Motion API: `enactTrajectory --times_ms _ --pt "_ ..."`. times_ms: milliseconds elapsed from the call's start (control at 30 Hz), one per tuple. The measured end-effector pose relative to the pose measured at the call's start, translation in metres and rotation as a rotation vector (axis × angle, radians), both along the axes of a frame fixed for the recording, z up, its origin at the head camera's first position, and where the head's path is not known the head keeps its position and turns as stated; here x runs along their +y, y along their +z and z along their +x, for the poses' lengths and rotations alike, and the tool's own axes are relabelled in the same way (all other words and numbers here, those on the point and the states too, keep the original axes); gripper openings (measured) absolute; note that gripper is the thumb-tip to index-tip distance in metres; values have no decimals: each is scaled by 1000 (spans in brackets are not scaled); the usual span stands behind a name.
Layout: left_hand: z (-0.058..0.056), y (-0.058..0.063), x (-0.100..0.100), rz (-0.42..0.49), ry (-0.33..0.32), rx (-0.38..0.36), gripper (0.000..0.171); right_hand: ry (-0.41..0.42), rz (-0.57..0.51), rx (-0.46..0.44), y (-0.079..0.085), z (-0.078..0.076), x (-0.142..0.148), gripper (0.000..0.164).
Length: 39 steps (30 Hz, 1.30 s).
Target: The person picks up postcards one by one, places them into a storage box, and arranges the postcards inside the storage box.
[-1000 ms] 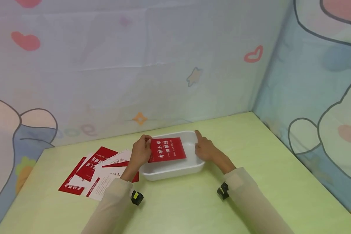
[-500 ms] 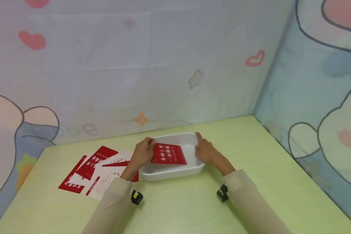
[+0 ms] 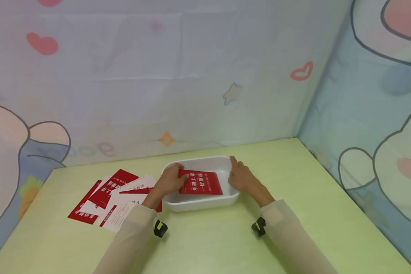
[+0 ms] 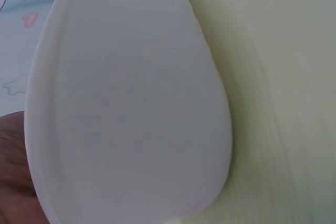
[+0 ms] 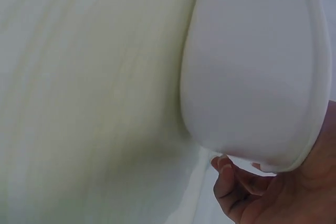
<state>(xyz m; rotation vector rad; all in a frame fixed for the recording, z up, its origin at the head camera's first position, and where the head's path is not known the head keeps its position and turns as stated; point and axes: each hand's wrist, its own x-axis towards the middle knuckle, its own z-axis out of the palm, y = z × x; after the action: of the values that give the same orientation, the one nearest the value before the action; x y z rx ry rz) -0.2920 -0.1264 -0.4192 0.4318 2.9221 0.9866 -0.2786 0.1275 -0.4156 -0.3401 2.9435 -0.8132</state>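
A white tray (image 3: 200, 206) sits on the table with a red card (image 3: 210, 186) with white lettering lying inside it. My left hand (image 3: 167, 182) reaches over the tray's left end, its thumb spread apart from the index finger over the card's left edge. At the opposite end, my right hand (image 3: 241, 179) grips the tray's rim, index finger stretched toward the far corner. In the right wrist view, curled fingers (image 5: 227, 182) show under the tray's end. The left wrist view is mostly filled by the tray's outer wall (image 4: 142, 98), so the left fingertips are hidden there.
A fanned pile of red and white cards (image 3: 118, 194) lies left of the tray, partly behind my left forearm. The green table (image 3: 209, 243) meets a cartoon-printed wall cloth (image 3: 123, 95) at the back and another at the right.
The red card has come down and slightly right into the tray. My left thumb and index finger have parted from their pinch on it. The right hand stays at the rim.
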Motion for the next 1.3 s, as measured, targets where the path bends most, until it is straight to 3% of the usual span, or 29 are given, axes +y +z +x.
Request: enactTrajectory --times_ms 167,367,567,767,900,1100,1300 --pt "-1 0 2 -29 11 28 41 -52 56 31 1 -3 -4 62" --pt "-2 -4 5 -85 22 61 37 -106 50 32 -4 -5 -9 66" --pt "1 -7 9 -147 20 71 30 -99 37 50 -11 -8 -7 70" --pt "5 -6 16 -321 15 143 31 -86 -6 83 -14 -11 -4 71" --pt "5 -6 20 -401 15 136 35 -86 -39 88 -13 -9 -3 70" --pt "7 -9 24 -403 24 106 37 -83 -58 99 -13 -6 0 70" --pt "10 -9 29 -390 72 90 41 -84 -44 118 -16 -9 3 70"
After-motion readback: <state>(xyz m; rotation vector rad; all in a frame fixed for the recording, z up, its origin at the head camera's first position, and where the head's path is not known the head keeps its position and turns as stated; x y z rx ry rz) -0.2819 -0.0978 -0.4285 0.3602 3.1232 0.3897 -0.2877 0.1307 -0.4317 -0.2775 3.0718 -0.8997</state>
